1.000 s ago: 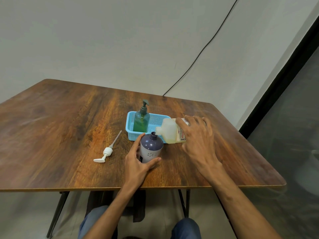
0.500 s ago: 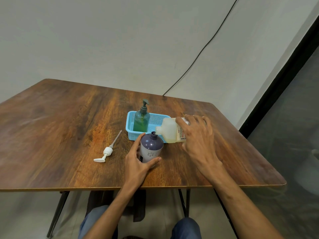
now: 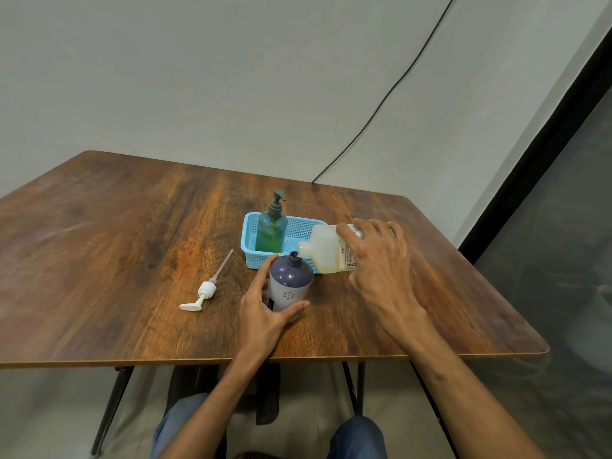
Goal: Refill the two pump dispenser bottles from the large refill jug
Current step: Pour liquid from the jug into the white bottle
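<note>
My left hand (image 3: pixel 265 313) grips a purple-topped white bottle (image 3: pixel 289 283) that stands upright on the table with its neck uncovered. My right hand (image 3: pixel 377 256) grips the pale refill jug (image 3: pixel 326 248), tipped on its side so that its spout sits right at the purple bottle's neck. Yellowish liquid lies low in the jug. The purple bottle's white pump (image 3: pixel 203 289) lies on the table to the left. A green bottle (image 3: pixel 272 228) with its pump fitted stands in a light blue basket (image 3: pixel 298 228).
The wooden table (image 3: pixel 116 246) spreads wide to the left, and its front edge runs just below my hands. A black cable (image 3: pixel 381 104) hangs down the wall behind. My knees show under the table.
</note>
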`<control>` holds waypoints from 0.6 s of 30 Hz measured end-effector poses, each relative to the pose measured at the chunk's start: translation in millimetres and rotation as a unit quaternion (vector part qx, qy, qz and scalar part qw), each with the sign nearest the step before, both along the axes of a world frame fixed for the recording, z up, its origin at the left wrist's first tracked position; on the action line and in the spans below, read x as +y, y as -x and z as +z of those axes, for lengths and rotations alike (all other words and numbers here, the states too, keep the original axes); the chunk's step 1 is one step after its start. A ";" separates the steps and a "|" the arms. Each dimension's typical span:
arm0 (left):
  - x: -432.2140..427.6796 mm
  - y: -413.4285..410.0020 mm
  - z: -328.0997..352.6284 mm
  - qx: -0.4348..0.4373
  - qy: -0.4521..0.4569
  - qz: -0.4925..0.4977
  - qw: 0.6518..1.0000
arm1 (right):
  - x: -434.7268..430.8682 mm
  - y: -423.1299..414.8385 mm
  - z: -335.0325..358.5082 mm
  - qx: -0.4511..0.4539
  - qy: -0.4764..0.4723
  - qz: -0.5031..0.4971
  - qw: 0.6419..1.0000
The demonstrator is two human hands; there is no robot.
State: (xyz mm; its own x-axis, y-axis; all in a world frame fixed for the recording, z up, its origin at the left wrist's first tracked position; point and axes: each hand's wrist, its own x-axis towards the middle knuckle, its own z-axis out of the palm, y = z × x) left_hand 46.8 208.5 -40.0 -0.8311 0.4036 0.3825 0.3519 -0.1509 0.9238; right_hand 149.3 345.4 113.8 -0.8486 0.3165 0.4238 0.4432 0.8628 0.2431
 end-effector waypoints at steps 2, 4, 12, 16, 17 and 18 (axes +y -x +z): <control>-0.2 -0.2 0.4 -0.002 -0.001 -0.001 1.000 | -0.4 0.1 0.2 -0.002 -0.002 -0.002 1.000; -0.2 -0.5 0.9 -0.004 -0.002 -0.002 1.000 | -0.4 0.0 -0.2 0.000 -0.001 0.000 1.000; -0.5 -0.6 0.9 -0.003 -0.004 -0.005 1.000 | 0.1 1.2 -1.2 0.005 -0.006 0.001 1.000; -0.2 -0.1 -0.1 -0.001 -0.001 -0.001 1.000 | 0.0 1.7 -1.4 0.013 -0.012 0.000 1.000; -0.2 0.0 -0.4 -0.001 -0.002 -0.001 1.000 | 0.0 1.7 -1.3 0.012 -0.011 0.000 1.000; -0.1 0.0 -0.6 -0.002 -0.002 -0.002 1.000 | 0.1 1.4 -1.2 0.012 -0.010 0.000 1.000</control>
